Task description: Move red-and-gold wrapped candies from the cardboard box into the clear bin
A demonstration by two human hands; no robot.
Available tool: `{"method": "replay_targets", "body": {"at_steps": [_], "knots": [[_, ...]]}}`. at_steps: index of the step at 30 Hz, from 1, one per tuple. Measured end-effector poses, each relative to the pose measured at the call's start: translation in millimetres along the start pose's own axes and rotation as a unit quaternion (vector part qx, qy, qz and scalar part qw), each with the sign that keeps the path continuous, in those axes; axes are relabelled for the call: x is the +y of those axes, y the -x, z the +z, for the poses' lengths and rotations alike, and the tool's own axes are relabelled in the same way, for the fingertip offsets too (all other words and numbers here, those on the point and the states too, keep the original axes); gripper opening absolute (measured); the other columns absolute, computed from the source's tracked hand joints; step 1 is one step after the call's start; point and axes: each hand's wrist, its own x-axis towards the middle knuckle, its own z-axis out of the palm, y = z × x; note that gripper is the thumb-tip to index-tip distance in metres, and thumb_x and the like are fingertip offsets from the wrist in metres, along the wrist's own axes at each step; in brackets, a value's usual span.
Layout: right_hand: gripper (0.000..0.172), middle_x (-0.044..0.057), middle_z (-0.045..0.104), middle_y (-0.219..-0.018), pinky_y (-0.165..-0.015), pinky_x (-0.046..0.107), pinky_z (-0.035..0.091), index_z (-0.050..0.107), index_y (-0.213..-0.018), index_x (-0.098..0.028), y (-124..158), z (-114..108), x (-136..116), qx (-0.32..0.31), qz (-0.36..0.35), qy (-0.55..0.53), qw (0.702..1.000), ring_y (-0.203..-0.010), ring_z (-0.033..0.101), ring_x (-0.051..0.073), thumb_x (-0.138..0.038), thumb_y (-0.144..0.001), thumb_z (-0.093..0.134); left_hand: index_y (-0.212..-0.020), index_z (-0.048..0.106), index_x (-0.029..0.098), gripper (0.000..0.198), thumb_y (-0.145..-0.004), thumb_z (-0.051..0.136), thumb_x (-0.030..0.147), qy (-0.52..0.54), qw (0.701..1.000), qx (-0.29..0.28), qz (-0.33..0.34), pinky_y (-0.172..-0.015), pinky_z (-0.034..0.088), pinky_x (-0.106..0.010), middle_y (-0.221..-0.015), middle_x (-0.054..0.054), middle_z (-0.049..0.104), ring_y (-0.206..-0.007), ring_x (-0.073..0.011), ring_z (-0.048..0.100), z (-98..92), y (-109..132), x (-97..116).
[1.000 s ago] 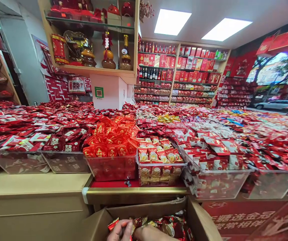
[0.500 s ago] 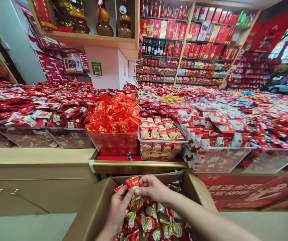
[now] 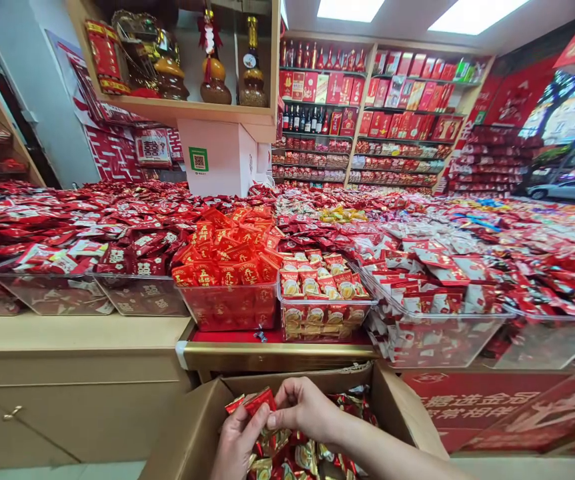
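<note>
Both hands are over an open cardboard box [image 3: 192, 427] at the bottom middle, which holds many red and gold candy packets [image 3: 312, 457]. My left hand [image 3: 237, 443] and my right hand [image 3: 305, 410] pinch together a small stack of red candy packets [image 3: 255, 402] just above the box. Directly beyond the box, on the counter, stands a clear bin [image 3: 322, 313] of the same red and gold packets.
A long counter [image 3: 67, 333] carries several clear bins heaped with red wrapped sweets, among them one of bright orange-red packets [image 3: 227, 257]. Shelves of red gift boxes and bottles [image 3: 367, 100] line the back wall. A pink pillar [image 3: 217, 163] stands behind the display.
The hands came up out of the box with red packets pinched between them. The view dipped down, then lifted a little; the hands now sit lower in frame.
</note>
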Motion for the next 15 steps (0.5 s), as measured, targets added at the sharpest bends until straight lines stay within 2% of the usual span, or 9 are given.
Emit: {"method": "replay_targets", "body": {"at_steps": [3, 6, 12, 15], "knots": [[0.041, -0.005, 0.053, -0.053, -0.049, 0.02, 0.031, 0.049, -0.061, -0.014, -1.4, 0.7, 3.5, 0.007, -0.001, -0.013, 1.0, -0.048, 0.043, 0.006, -0.034, -0.037, 0.076, -0.079, 0.067, 0.017, 0.014, -0.068, 0.063, 0.025, 0.046, 0.999, -0.02, -0.014, -0.062, 0.047, -0.027, -0.065, -0.002, 0.071, -0.065, -0.0185, 0.063, -1.7, -2.9, 0.3], [0.041, -0.006, 0.051, -0.05, -0.049, 0.02, 0.031, 0.048, -0.059, -0.014, -3.4, 0.6, 6.6, 0.028, 0.001, -0.001, 1.0, -0.047, 0.042, 0.006, -0.034, -0.036, 0.076, -0.076, 0.069, 0.017, 0.013, -0.066, 0.064, 0.025, 0.057, 0.998, -0.027, -0.013, -0.065, 0.047, -0.028, -0.068, -0.003, 0.072, -0.068, -0.0192, 0.063, -4.8, -5.4, -0.7], [0.038, -0.005, 0.051, -0.048, -0.046, 0.02, 0.028, 0.05, -0.055, -0.014, -2.7, -0.6, 4.0, 0.011, -0.006, 0.043, 0.999, -0.045, 0.04, 0.006, -0.039, -0.039, 0.075, -0.076, 0.07, 0.021, 0.023, -0.056, 0.07, 0.032, 0.056, 0.998, 0.009, -0.016, -0.067, 0.048, -0.032, -0.069, -0.003, 0.073, -0.072, -0.0235, 0.064, -0.9, -4.8, 0.2], [0.039, -0.006, 0.05, -0.048, -0.046, 0.019, 0.029, 0.051, -0.059, -0.014, -0.6, 2.3, -0.2, 0.011, -0.002, 0.011, 1.0, -0.044, 0.039, 0.005, -0.037, -0.038, 0.075, -0.071, 0.07, 0.021, 0.027, -0.05, 0.072, 0.038, 0.078, 0.996, 0.032, -0.024, -0.067, 0.049, -0.036, -0.062, -0.003, 0.073, -0.071, -0.0266, 0.065, 5.6, -4.3, 2.7]]}}
